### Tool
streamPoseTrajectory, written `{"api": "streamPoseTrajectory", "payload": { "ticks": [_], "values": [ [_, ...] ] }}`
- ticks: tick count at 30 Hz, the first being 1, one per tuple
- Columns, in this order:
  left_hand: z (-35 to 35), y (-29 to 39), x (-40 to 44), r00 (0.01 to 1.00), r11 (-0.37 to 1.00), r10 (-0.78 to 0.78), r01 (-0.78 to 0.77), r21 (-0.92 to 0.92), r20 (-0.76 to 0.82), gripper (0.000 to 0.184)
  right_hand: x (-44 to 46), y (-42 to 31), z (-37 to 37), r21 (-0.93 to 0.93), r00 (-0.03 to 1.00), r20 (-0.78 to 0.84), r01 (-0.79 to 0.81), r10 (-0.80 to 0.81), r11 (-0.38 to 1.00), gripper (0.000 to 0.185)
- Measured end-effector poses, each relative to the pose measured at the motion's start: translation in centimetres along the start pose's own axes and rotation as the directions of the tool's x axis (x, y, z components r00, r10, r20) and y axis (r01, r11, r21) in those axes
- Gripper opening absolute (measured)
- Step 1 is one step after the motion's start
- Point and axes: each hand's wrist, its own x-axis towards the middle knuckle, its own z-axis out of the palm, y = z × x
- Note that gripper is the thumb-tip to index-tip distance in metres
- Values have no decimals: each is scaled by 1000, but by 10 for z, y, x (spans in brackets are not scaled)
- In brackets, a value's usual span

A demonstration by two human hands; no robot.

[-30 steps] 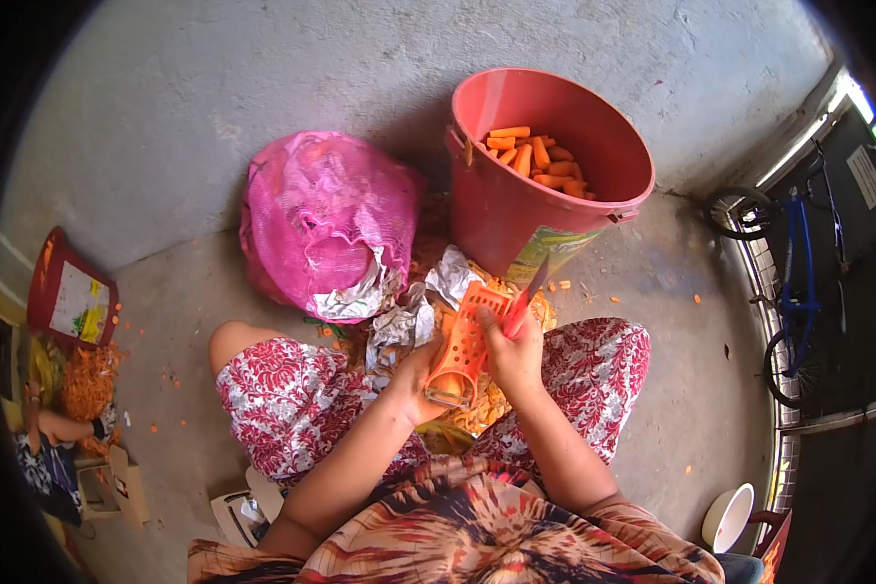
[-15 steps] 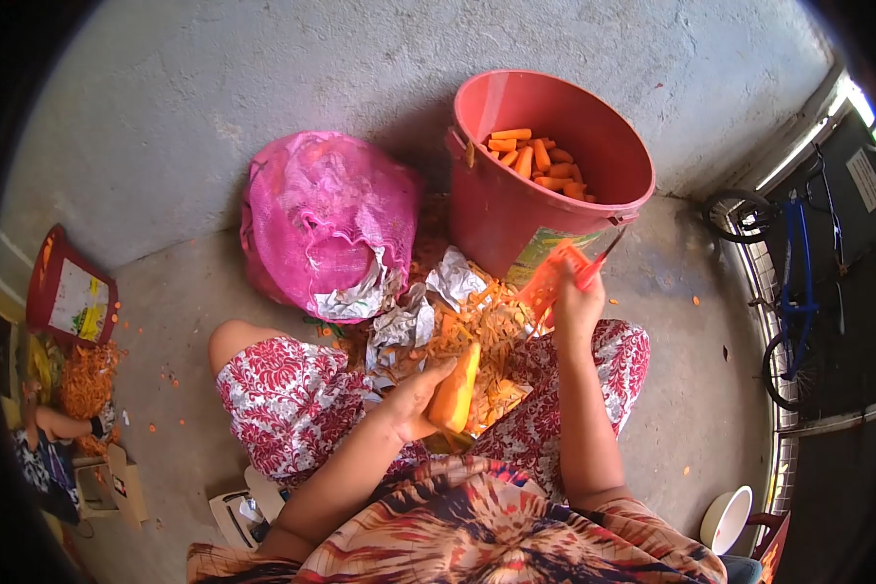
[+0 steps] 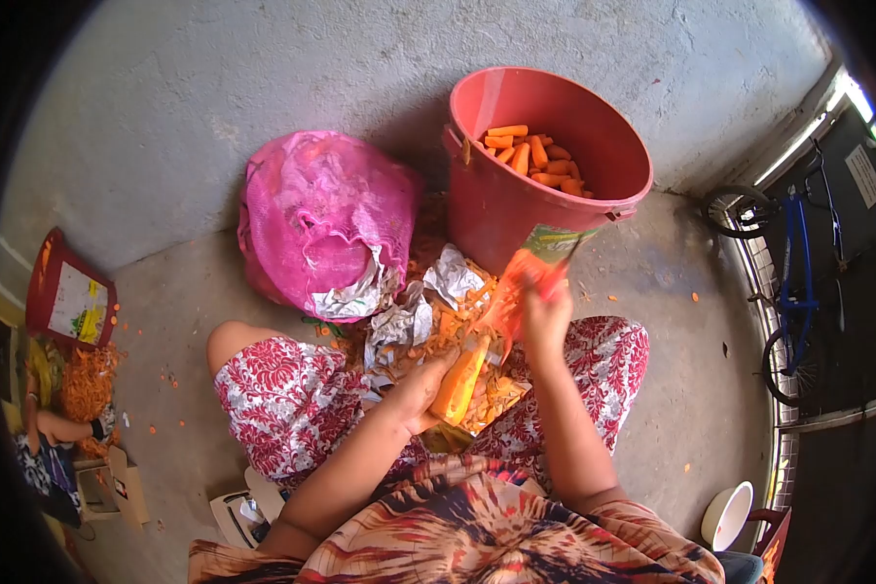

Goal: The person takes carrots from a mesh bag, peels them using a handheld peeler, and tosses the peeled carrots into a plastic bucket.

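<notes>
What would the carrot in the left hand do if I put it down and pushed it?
The carrot would probably stay stiff, as it sticks out of the left hand without drooping. Its rounded sides might let it roll, perhaps in a curve, since one end looks narrower.

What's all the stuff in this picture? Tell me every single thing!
Smooth orange carrot: 1, in the left hand
Orange plastic tool: 1, blurred, in the right hand
Big plastic bucket: 1, red, by the wall
Carrots: many, orange, inside it
Mesh sack: 1, pink, left of that bucket
Crumpled papers: several, whitish, between the knees
Peelings: heaps, orange, around the papers and far left
Small container: 1, red, far left
Bicycle: 1, blue, right
Bowl: 1, white, lower right
Wall: grey, behind
Floor: grey, below
Other person: 1, partly visible, far left
Own hands: 2, middle
</notes>
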Motion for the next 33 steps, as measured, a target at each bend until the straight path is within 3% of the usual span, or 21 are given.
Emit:
{"api": "streamPoseTrajectory", "payload": {
  "ticks": [1,2,5,7,8,9,10,11,13,14,18,21,22,23,25,26,29,30,31,33],
  "values": [
    [-2,-1,-1,999,999,-9,8,47,36,43,15,12,-5,-193,980,-154,95,-126,977,11],
    [9,1,-7,993,996,-6,17,90,-114,42,24,14,-12,-343,951,-225,128,-214,930,11],
    [6,2,-6,981,991,100,-113,-72,-165,35,24,12,-20,-324,955,-246,80,-165,943,10],
    [0,1,-3,975,974,154,-177,-140,-159,32,6,-2,-8,-162,974,-133,162,-185,973,7],
    [-6,1,0,975,968,177,-197,-155,-133,32,-6,-17,-1,15,998,-61,0,1,1000,6],
    [-11,1,3,974,962,199,-216,-170,-108,31,-16,-22,4,136,998,14,-63,62,989,6],
    [-12,1,5,973,952,221,-230,-200,-68,29,-24,-26,9,154,994,69,-97,88,983,7],
    [-9,2,9,969,949,213,-235,-211,-123,28,-30,-27,12,171,986,123,-132,111,976,8],
    [7,5,14,954,941,193,-246,-230,-230,28,-39,-23,18,121,982,180,-80,58,989,11],
    [7,4,11,963,938,229,-257,-234,-141,28,-42,-25,19,-2,980,187,-70,69,998,10],
    [6,-2,18,950,921,211,-272,-279,-230,32,-37,-24,17,-70,969,230,-76,90,995,11],
    [-7,-8,11,982,985,157,-147,89,-107,37,-7,33,5,-156,996,84,-12,25,988,15],
    [1,-7,0,992,985,109,-99,141,-64,42,5,22,-1,-187,999,-46,14,-23,982,16],
    [5,-9,-7,992,987,96,-84,138,-84,44,17,12,-8,-220,982,-173,35,-74,975,17],
    [5,-9,-17,990,989,75,-59,136,-123,48,37,21,-26,-304,932,-291,123,-214,945,16],
    [-3,-11,-14,988,991,124,-118,67,-93,42,37,19,-31,-279,927,-308,126,-213,952,11],
    [12,-3,-18,959,906,261,-203,372,-113,42,15,-14,-16,-55,989,-140,39,-46,998,8],
    [11,-4,-17,954,876,283,-217,431,-95,54,12,-3,-12,-21,996,-92,14,-16,1000,6],
    [8,-5,-14,932,790,357,-267,552,-59,55,1,-13,-6,27,994,-42,-98,99,995,7],
    [-1,-10,-8,878,563,478,-339,754,37,58,-16,-9,3,81,997,50,-70,66,994,7]
  ]
}}
